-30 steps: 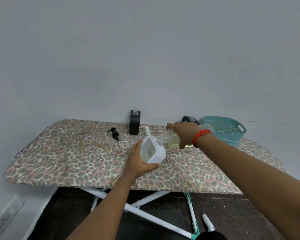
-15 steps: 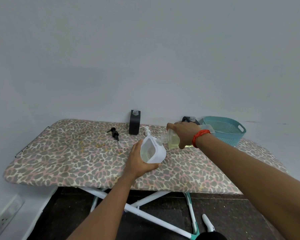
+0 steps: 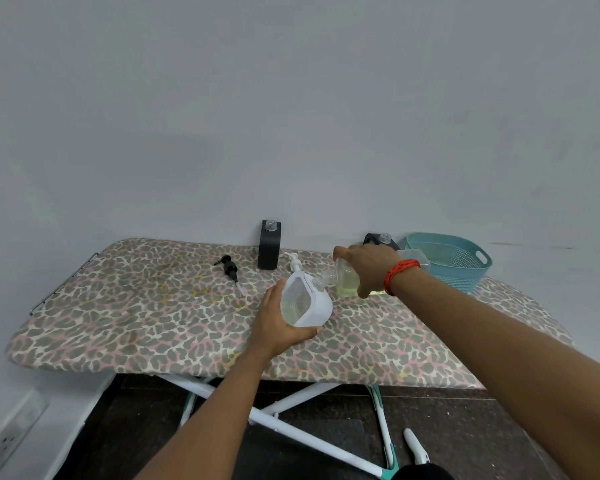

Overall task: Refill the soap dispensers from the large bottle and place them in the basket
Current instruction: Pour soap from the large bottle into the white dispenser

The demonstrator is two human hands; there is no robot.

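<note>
Refill in progress: left hand [image 3: 278,323] grips white dispenser [image 3: 305,301], right hand [image 3: 368,268] grips tilted bottle [image 3: 347,284]. Outstanding, I judge: black dispenser [image 3: 269,245] beyond my left hand, basket [image 3: 461,268] beyond my right.

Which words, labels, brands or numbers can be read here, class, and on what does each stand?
None: no text can be read.
White square plastic soap dispenser: no label visible.
Clear large bottle of yellowish liquid: no label visible.
Fully visible black box-shaped dispenser: plain face.
Teal perforated basket: no markings.
</note>
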